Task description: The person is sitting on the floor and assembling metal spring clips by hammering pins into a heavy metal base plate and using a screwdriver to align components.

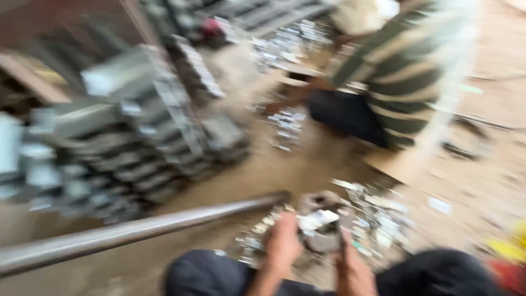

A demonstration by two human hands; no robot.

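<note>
The picture is heavily blurred. My left hand (283,241) and my right hand (350,263) are low in the middle, between my dark-clad knees. Together they grip a small grey-and-white metal piece (318,222). Just beyond it a heap of small pale metal parts (378,219) lies on the sandy floor.
A long grey metal pipe (137,230) runs from the lower left toward my hands. Stacks of grey metal sections (131,137) fill the left. A person in a striped shirt (405,66) crouches at the upper right beside more small parts (287,129). A yellow object (512,246) sits at the right edge.
</note>
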